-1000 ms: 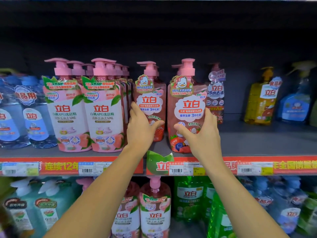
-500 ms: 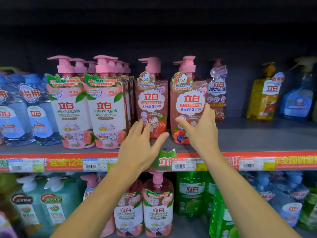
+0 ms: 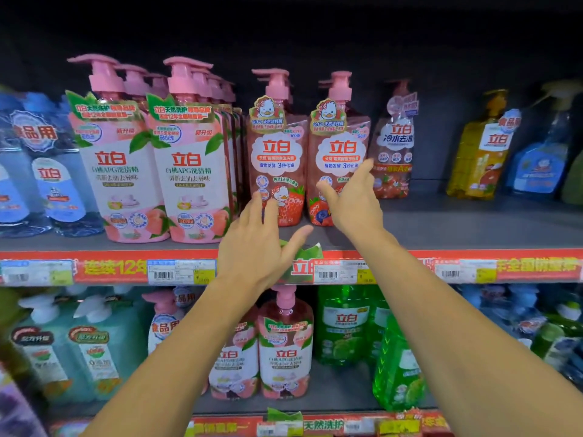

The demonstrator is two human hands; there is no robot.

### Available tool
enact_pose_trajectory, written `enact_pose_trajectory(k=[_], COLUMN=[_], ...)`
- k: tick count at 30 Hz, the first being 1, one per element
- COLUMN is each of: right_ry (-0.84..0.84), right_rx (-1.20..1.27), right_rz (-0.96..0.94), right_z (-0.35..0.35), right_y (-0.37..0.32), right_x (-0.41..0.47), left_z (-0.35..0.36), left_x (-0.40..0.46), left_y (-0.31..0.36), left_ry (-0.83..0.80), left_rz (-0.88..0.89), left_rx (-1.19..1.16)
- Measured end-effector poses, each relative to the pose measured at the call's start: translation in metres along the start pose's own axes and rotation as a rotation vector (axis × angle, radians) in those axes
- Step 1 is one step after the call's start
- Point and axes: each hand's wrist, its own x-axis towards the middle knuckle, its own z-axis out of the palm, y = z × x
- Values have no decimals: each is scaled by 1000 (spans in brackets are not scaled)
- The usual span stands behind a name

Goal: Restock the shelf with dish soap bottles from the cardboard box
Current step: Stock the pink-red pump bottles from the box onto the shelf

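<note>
Two pink strawberry dish soap pump bottles stand side by side on the grey upper shelf (image 3: 441, 225): the left bottle (image 3: 276, 146) and the right bottle (image 3: 342, 146). My left hand (image 3: 255, 244) hovers in front of the left bottle's base, fingers spread and holding nothing. My right hand (image 3: 353, 200) is at the lower right of the right bottle with fingers straight; whether it touches the bottle I cannot tell. The cardboard box is out of view.
Rows of white-and-pink peach soap bottles (image 3: 186, 171) stand left of the pair, blue bottles (image 3: 47, 171) farther left. A smaller red bottle (image 3: 394, 152), a yellow bottle (image 3: 482, 152) and a blue spray bottle (image 3: 536, 159) stand right. The lower shelf holds green bottles (image 3: 344, 326) and more.
Both hands have let go of the two strawberry bottles and drawn back toward me. The bottles stay upright on the shelf. The view has moved closer.
</note>
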Motion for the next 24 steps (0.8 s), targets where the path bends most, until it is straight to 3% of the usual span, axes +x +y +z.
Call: enact_pose_trajectory(k=[5, 10, 13, 17, 24], right_ry=[-86, 134, 212, 117, -234], right_rx=[-191, -120, -98, -182, -524], right_rz=[-37, -360, -385, -177, 398], right_z=[-19, -35, -44, -70, -138], right_y=[10, 57, 117, 214, 363], right_x=[-26, -88, -133, -211, -342], left_z=[-6, 11, 35, 88, 172], left_x=[-5, -39, -81, -139, -238], left_y=[0, 35, 78, 140, 243], left_ry=[60, 267, 197, -17, -533], left_rz=[76, 405, 514, 585, 665], left_rx=[-20, -159, -338, -453, -377])
